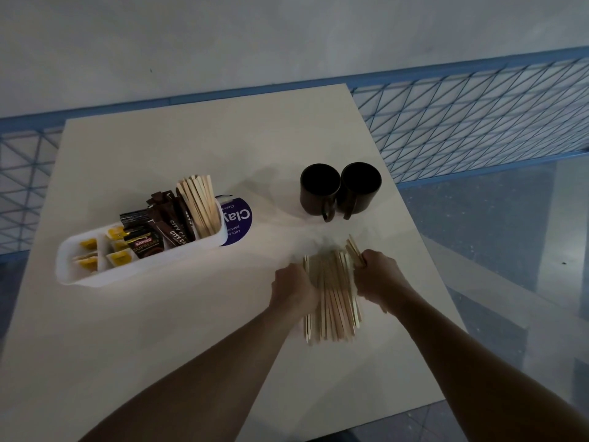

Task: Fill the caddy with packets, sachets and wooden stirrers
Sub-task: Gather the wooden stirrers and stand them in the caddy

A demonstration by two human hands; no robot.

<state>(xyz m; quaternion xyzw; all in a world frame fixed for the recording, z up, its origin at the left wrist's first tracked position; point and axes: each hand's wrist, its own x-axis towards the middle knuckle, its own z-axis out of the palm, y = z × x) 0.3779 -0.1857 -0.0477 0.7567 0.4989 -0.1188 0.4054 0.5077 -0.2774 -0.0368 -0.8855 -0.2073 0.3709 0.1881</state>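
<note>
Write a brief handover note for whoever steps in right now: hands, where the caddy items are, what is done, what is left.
Left hand and right hand: both grip the loose stirrers bundled on the table, one hand on each side.
Caddy, table's left: holds yellow sachets, coffee packets and upright stirrers.
Done: sachets, packets and some stirrers are in.
Left: move the loose bundle into the caddy.

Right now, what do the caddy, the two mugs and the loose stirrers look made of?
Caddy: white, slightly translucent walls, smooth; looks like plastic. Mugs: dark brown with a faint sheen; probably glazed ceramic, though dim light leaves it open. Stirrers: pale, flat, matte strips; bare wood.
</note>
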